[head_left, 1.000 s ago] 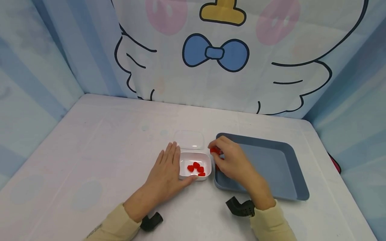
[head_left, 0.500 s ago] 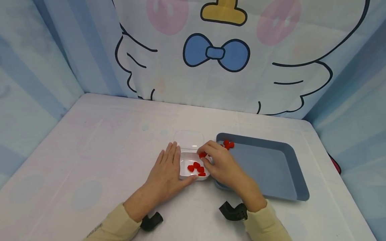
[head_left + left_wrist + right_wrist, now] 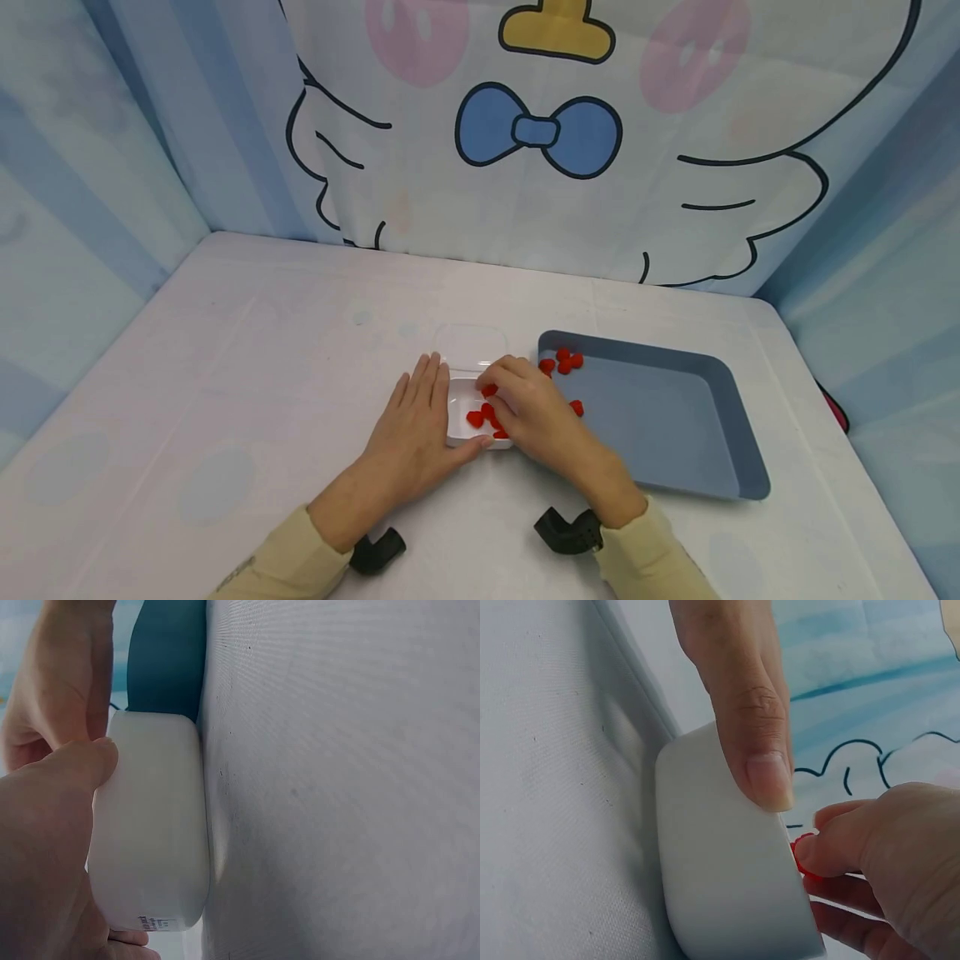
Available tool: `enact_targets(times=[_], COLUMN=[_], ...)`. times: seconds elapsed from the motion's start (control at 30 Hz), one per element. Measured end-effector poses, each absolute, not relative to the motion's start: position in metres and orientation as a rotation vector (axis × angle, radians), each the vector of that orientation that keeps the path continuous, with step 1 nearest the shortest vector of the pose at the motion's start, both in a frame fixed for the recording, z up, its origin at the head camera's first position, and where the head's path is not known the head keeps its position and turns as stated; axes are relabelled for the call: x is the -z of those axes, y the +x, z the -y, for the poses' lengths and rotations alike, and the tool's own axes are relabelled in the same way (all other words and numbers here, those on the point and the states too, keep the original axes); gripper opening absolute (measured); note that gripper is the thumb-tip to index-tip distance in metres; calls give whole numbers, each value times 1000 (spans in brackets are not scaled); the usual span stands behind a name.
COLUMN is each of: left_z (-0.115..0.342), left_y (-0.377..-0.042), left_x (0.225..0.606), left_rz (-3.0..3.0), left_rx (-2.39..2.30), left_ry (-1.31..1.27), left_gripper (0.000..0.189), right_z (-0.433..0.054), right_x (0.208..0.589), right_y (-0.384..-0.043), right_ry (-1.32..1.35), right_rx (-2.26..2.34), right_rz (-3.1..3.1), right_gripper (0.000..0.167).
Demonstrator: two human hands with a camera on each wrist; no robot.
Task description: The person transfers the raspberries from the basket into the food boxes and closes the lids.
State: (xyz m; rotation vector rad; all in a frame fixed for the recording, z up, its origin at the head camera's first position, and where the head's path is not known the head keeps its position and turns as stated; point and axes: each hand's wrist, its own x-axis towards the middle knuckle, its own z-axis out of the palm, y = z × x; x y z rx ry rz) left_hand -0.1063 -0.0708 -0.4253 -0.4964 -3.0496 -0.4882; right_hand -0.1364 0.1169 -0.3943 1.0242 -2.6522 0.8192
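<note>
My left hand (image 3: 408, 442) lies along the left side of a small white plastic box (image 3: 154, 825). Its fingers are straight, and the thumb rests on the front rim. Inside the box are several small red pieces (image 3: 475, 419), some rounded and some heart-like; their exact kind is too small to tell. Over the box's right part, my right hand (image 3: 540, 412) pinches one red piece (image 3: 804, 855) between thumb and fingers, level with the rim. This hand hides the box's right end.
A blue-grey tray (image 3: 660, 417) stands right of the box, with several more red pieces (image 3: 564, 365) at its left end. Behind the box lies a clear lid (image 3: 471, 346). Fabric walls (image 3: 420, 192) enclose the table's back and sides.
With a red piece in its fingers, my right hand has moved left from the tray's edge to over the white box. The left hand has stayed in place.
</note>
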Motion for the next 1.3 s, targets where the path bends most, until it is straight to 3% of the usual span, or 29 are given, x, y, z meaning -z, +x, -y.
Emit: enact_targets(times=[0.43,1.3], left_z=[70,69], left_y=[-106,-107], left_x=[424,425], left_rz=[3050,3055], left_rx=[505,493], left_ry=[-502,-476], left_gripper=[105,108], right_z=[-117,-154], right_x=[397,383], right_y=[-137,-150], right_ry=[1073,842], right_rx=[-810,-899], right_rz=[2588,2526], right_gripper=[19,14])
